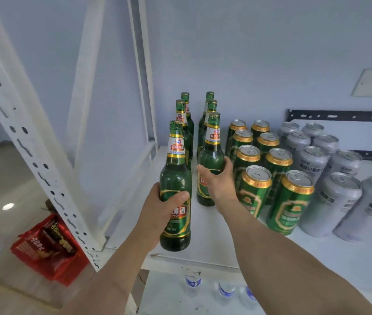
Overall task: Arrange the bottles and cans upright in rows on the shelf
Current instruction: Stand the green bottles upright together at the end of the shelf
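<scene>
A tall green glass beer bottle with a red-and-gold label (175, 189) was held upright in the left grip (157, 214), fingers and thumb curled round its body, at the front edge of the white shelf (214, 242). A second green glass bottle (211, 160) was clasped round its body by the right grip (220, 180), standing at the front of the right bottle row. Behind them four more green bottles (183, 123) were lined up in two rows, with green-and-gold cans (256, 189) and silver cans (332, 201) ranged upright in rows to the right.
</scene>
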